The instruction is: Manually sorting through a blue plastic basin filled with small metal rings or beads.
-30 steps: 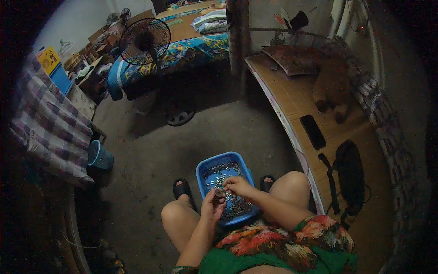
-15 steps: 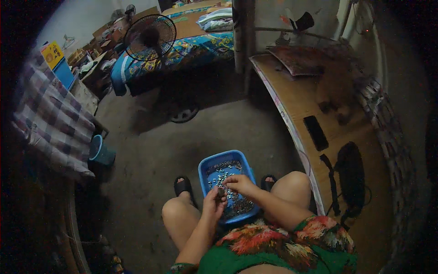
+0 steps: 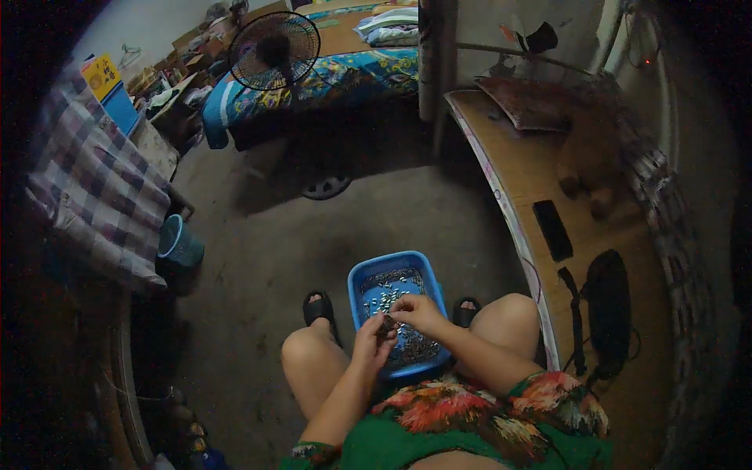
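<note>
The work in hand looks like close fingertip handling of small parts above a blue, rectangular plastic tub with rounded corners (image 3: 392, 258), which sits on the dark grey floor (image 3: 243, 329) between the person's feet. The left hand (image 3: 371, 341) is curled narrowly around a small, dark, roundish piece (image 3: 385, 324) whose material is too blurred to tell. The right hand (image 3: 421, 315) meets it with thumb and fingers drawn together at the piece; whether they pinch something of their own, I cannot tell. Below the hands, short, shiny, silvery metal-looking bits (image 3: 383, 298) lie scattered over the tub's bottom, with darker small bits (image 3: 417, 350) heaped toward the near edge. The next move, I judge, calls for a steady left grip and a light, exact right pinch, kept over the tub so that anything dropped lands inside.
</note>
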Demonstrator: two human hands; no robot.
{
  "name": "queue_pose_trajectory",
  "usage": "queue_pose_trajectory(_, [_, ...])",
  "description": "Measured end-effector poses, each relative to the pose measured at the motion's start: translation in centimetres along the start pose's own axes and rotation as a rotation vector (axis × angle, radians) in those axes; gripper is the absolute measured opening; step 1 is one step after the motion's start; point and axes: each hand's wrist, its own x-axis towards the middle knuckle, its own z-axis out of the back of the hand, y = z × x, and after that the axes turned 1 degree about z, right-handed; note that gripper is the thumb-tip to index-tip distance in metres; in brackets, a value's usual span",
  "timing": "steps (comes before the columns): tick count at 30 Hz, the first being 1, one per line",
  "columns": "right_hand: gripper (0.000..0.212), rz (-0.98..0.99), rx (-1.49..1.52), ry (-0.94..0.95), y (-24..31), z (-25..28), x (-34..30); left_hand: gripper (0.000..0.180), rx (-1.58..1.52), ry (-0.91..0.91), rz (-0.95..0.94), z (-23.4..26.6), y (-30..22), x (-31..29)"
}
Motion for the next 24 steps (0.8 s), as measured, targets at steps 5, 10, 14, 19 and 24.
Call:
queue_pose_trajectory(5, [0.012, -0.084, -0.048, 0.006, 1.1, -0.5, -0.3, 0.02, -0.004, -0.006, 0.006, 0.4, 0.1, 0.1])
queue_pose_trajectory(10, [0.014, 0.013, -0.241, -0.055, 1.6, -0.8, -0.6, 0.019, -0.019, -0.001, 0.019, 0.4, 0.1, 0.1])
queue_pose_trajectory(14, [0.013, -0.039, -0.22, -0.064, 2.5, -1.1, -1.0, 0.02, -0.013, -0.014, 0.011, 0.1, 0.1, -0.1])
queue_pose_trajectory(19, [0.013, -0.004, -0.218, -0.043, 2.6, -1.0, -1.0, 0.02, -0.036, -0.02, 0.007, 0.2, 0.0, 0.0])
queue_pose_trajectory(24, [0.016, 0.039, -0.333, -0.055, 2.7, -1.0, -0.9, 0.022, -0.029, -0.01, -0.012, 0.5, 0.1, 0.1])
